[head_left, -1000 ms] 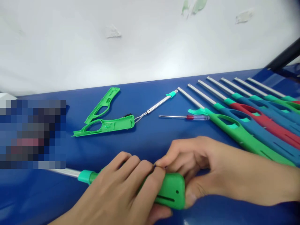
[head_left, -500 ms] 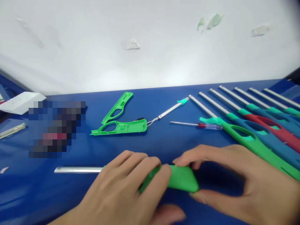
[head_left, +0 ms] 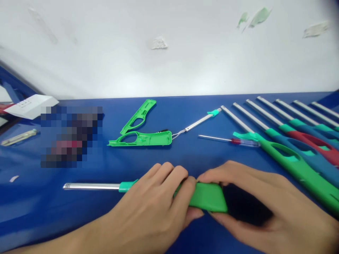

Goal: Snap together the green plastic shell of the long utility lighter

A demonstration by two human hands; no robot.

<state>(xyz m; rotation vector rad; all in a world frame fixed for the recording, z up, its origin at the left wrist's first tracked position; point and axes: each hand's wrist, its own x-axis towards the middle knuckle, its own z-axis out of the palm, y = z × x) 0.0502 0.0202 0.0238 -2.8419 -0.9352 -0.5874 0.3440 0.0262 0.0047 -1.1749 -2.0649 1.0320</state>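
A green long-nose lighter (head_left: 209, 197) lies crosswise in both hands, its silver tube pointing left and a teal collar showing at the tube's base. My left hand (head_left: 161, 197) is wrapped over the middle of the handle and hides it. At the handle's butt end, my right hand (head_left: 254, 197) pinches the edges between thumb and fingers. Beyond them lie two open green handle shells (head_left: 159, 138), one with wires running to a loose silver tube (head_left: 198, 122). A screwdriver (head_left: 243, 141) with a clear and red handle rests to the right of these.
Several assembled lighters (head_left: 288, 155) in green, blue and red lie slantwise in a row at the right. At the left are a white paper piece (head_left: 31, 106), a pixelated dark object (head_left: 71, 137) and a pale yellowish stick (head_left: 19, 137). A white wall (head_left: 185, 70) backs the blue table.
My left hand has shifted along the handle, uncovering the teal collar, and its thumb has drawn in under the handle. The camera view has moved slightly. Both hands keep hold of the lighter.
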